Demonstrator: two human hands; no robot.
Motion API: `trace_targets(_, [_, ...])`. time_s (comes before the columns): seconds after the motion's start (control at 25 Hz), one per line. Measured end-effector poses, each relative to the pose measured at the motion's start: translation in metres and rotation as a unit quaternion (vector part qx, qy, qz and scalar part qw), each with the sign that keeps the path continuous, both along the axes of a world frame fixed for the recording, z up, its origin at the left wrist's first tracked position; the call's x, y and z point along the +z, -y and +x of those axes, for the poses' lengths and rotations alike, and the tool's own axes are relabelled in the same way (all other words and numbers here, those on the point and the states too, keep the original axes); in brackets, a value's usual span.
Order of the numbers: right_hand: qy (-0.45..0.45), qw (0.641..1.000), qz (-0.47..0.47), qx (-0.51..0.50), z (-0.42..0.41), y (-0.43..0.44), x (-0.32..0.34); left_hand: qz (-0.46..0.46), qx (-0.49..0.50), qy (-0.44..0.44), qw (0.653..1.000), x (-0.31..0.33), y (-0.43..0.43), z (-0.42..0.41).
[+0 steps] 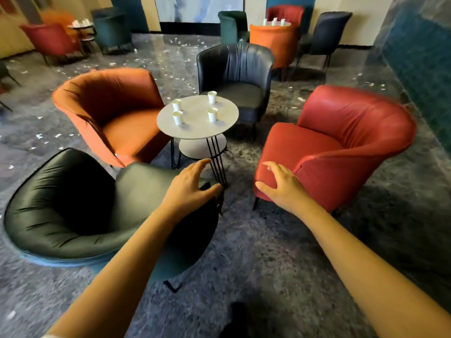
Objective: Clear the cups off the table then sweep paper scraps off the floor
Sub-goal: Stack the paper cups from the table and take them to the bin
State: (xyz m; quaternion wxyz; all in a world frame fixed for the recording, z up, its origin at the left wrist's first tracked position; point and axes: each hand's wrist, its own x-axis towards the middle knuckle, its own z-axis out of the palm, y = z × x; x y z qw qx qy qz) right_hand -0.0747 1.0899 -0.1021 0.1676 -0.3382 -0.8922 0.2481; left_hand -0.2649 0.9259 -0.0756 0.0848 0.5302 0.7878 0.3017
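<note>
- L hand (189, 189) open, fingers spread & relaxed, holds nothing; near side of round table (195, 129), over front edge of green chair (73, 203). Can't tell if it touches the chair.
- R hand (280, 186) open too, fingers splayed, empty; also near side of table, further right, in front of red chair (341, 142) seat corner.
- 4 white cups (212, 114) upright on tabletop: 2 close together at left edge, 2 toward right/back. All well apart from both hands.
- Orange chair (109, 111) left of table, black chair (236, 76) behind it.
- Paper scraps (39, 136) scattered on floor (256, 240) left of & beyond table.
</note>
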Motion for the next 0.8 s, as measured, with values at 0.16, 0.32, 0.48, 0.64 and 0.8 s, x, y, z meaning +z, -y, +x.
trace_targets(0.16, [0.007, 0.999, 0.031, 0.032, -0.075, -0.112, -0.017, 0.019, 0.021, -0.015, 0.999, -0.021, -0.104, -0.062])
trace_targets(0.32, [0.005, 0.999, 0.022, 0.029, -0.128, -0.209, -0.021, 0.034, 0.058, 0.013, 0.998, -0.022, -0.195, -0.125])
trace_targets(0.48, [0.022, 0.999, -0.009, 0.038, -0.184, -0.311, -0.026, 0.028, 0.075, 0.035, 0.996, -0.024, -0.291, -0.187])
trace_targets(0.64, [0.020, 0.998, -0.033, 0.057, -0.256, -0.400, -0.038, 0.018, 0.093, 0.034, 0.995, -0.032, -0.370, -0.247])
trace_targets(0.8, [0.022, 0.990, -0.061, 0.125, -0.345, -0.473, -0.054, 0.024, 0.153, 0.040, 0.987, -0.048, -0.430, -0.304])
